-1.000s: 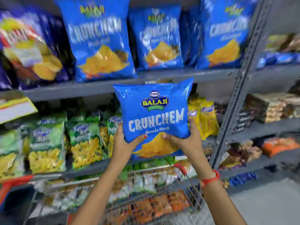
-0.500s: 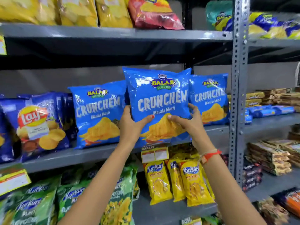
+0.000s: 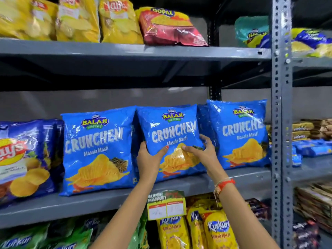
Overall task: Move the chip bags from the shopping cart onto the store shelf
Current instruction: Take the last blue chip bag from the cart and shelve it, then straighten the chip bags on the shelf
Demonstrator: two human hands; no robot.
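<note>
I hold a blue Crunchem chip bag (image 3: pixel 170 130) upright with both hands, its bottom edge at the grey shelf board (image 3: pixel 107 200). My left hand (image 3: pixel 149 159) grips its lower left side and my right hand (image 3: pixel 203 151) its lower right. The bag stands between two matching blue Crunchem bags, one to the left (image 3: pixel 97 151) and one to the right (image 3: pixel 239 133). The shopping cart is out of view.
Blue Lay's bags (image 3: pixel 23 159) stand at the shelf's far left. Yellow and red bags (image 3: pixel 168 27) fill the shelf above; green and yellow Kurkure packs (image 3: pixel 215 230) sit below. A grey upright post (image 3: pixel 281 123) bounds the bay on the right. A price tag (image 3: pixel 166 205) hangs from the shelf edge.
Both hands have lifted the blue bag from above the cart up to the shelf and pushed it in between the two matching bags. The view has tilted upward.
</note>
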